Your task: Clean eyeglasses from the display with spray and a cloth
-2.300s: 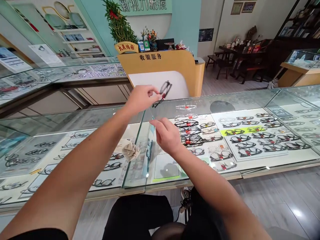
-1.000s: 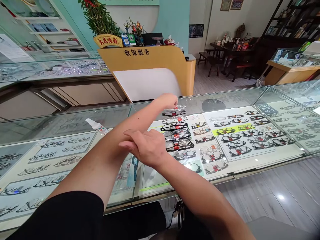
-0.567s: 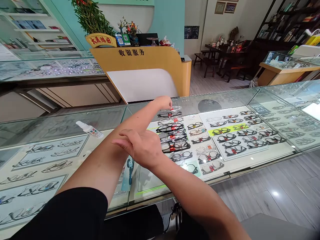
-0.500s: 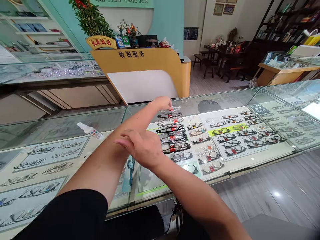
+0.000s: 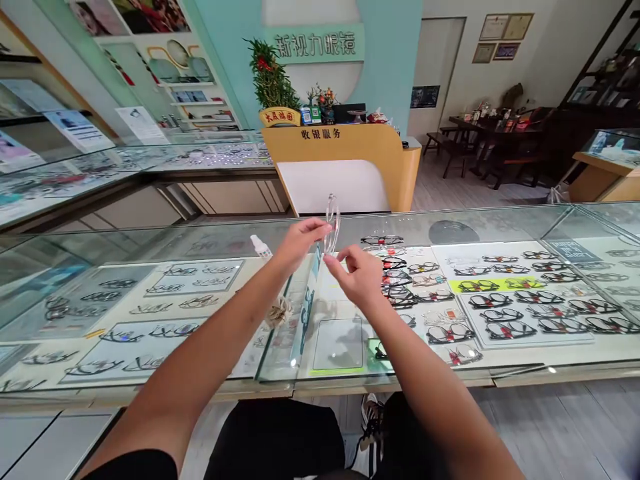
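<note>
A pair of clear-framed glasses (image 5: pixel 332 223) is held upright above the glass counter. My left hand (image 5: pixel 303 241) pinches its upper left part between thumb and fingers. The fingertips of my right hand (image 5: pixel 356 270) are closed at its lower end. Rows of dark-framed glasses (image 5: pixel 395 280) with red tags lie under the right forearm and to its right. A white spray bottle (image 5: pixel 261 246) is on the counter just left of my left hand.
The glass counter (image 5: pixel 200 250) spans the view, with more glasses on pale trays (image 5: pixel 170 331) at the left. A blue sign (image 5: pixel 306 307) and a dried flower (image 5: pixel 279 311) stand below my hands. A yellow cashier desk (image 5: pixel 400 175) is beyond.
My left hand has drawn back from the top of the glasses row and now holds up the clear pair. My right hand has moved beside it and closed on the lower end. The view has turned left.
</note>
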A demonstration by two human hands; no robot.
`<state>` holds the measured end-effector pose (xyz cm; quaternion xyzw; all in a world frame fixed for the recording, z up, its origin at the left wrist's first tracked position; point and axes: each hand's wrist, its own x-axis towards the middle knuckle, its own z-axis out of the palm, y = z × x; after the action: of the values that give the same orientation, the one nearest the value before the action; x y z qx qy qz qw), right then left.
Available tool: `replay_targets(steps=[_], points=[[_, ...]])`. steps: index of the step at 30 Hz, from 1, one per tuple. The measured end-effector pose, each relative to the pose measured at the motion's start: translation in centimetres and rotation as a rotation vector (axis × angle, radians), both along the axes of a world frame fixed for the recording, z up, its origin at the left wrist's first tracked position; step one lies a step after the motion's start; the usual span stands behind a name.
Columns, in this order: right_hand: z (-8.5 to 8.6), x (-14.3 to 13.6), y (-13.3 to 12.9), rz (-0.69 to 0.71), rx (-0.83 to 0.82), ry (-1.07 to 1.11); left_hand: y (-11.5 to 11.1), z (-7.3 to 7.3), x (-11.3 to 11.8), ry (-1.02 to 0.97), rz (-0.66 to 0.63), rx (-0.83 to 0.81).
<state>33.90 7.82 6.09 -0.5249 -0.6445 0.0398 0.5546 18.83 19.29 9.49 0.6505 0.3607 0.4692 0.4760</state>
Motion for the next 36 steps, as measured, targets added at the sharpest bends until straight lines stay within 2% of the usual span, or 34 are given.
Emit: replay_targets(steps=[3, 5, 9, 12, 15, 20, 26, 29, 32, 36], points=[[0.0, 0.4, 0.0, 0.052, -0.016, 0.02, -3.1, -2.0, -3.3, -0.142, 0.029, -0.074], [-0.1, 0.4, 0.0, 0.064, -0.029, 0.0, -4.1, -3.0, -4.4, -0.158, 0.035, -0.077], [-0.6, 0.2, 0.0, 0.08, -0.04, -0.046, -4.3, -4.2, -5.0, -0.228, 0.012, -0.095], [-1.2, 0.2, 0.0, 0.159, -0.098, -0.04, -4.5, -4.8, -4.9, -0.274, -0.034, -0.116], [-1.8, 0.6, 0.0, 0.245, -0.2, 0.054, -5.1, -4.9, -5.2, -0.265, -0.091, -0.125], [-2.0, 1.2, 0.5, 0.298, -0.196, 0.282, -5.7, -4.5, -5.3, -0.288, -0.102, -0.153], [-1.7, 0.6, 1.2, 0.51, -0.477, 0.756, -6.1, -4.3, -5.1, -0.267, -0.089, -0.139], [-1.4, 0.5, 1.4, 0.599, -0.532, 0.936, -6.4, -4.3, -5.0, -0.255, -0.117, -0.137], [-1.2, 0.6, 1.4, 0.646, -0.587, 1.02, -6.7, -4.2, -4.8, -0.232, -0.128, -0.144], [-1.1, 0.2, 1.3, 0.679, -0.642, 1.018, -7.1, -3.8, -4.5, -0.215, -0.133, -0.144]])
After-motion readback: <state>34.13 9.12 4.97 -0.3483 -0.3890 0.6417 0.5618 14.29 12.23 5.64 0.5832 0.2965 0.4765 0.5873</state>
